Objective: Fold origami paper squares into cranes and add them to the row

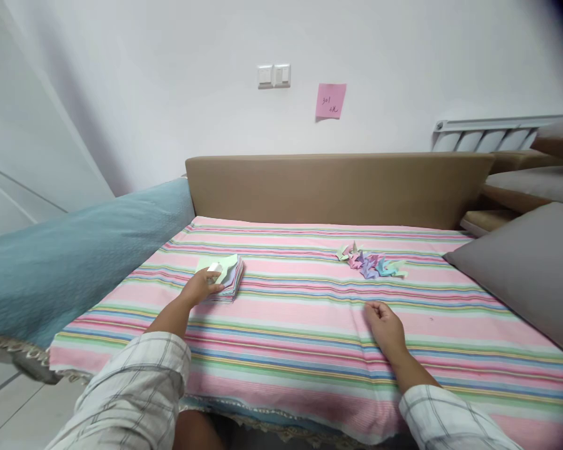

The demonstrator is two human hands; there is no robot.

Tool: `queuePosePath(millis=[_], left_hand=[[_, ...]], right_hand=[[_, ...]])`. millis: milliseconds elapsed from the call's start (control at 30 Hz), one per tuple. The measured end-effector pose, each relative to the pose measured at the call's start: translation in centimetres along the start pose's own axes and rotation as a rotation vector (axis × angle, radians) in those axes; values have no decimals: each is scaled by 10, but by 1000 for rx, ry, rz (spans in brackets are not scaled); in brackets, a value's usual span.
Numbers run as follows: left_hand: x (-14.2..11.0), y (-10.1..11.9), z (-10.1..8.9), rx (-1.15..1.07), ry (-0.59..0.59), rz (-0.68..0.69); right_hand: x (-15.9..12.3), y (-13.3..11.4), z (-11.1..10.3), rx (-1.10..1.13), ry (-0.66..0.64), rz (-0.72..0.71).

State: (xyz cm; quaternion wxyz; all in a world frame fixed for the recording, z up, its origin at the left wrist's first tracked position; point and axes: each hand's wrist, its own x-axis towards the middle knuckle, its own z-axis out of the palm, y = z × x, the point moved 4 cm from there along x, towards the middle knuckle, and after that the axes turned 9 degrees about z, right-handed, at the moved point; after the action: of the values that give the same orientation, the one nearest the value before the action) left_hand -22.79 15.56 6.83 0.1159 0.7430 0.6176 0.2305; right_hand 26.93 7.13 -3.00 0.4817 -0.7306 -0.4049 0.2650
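My left hand (201, 287) pinches a pale green sheet of paper (227, 265), which is bent up at one corner. It does so on top of a stack of coloured paper (234, 284) on the left part of the striped cloth. With its fingers curled in, my right hand (385, 325) rests on the cloth, and nothing shows in it. Beyond that hand lies a row of folded paper cranes (370, 265) in green, pink, purple and blue.
The striped cloth (300, 325) covers a sofa seat with a brown backrest (338, 190). A blue-covered armrest (89, 250) is at the left. Grey cushions (539, 256) pile up at the right. A pink note (330, 101) and switches (274, 76) are on the wall.
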Motion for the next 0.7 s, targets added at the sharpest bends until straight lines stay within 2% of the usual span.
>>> queuePosePath(millis=[167,367,533,700], left_hand=[[0,8,-1,-23,24,-22],[10,14,-2,-51,162,-117],[17,21,-22,-167,282,-165],[24,34,-45,-431,424,-211]], right_hand=[[2,3,1,5,1,-29],[3,4,2,-2,0,-41],[2,1,2,-5,-3,-41],[0,1,2,-3,-7,-48]])
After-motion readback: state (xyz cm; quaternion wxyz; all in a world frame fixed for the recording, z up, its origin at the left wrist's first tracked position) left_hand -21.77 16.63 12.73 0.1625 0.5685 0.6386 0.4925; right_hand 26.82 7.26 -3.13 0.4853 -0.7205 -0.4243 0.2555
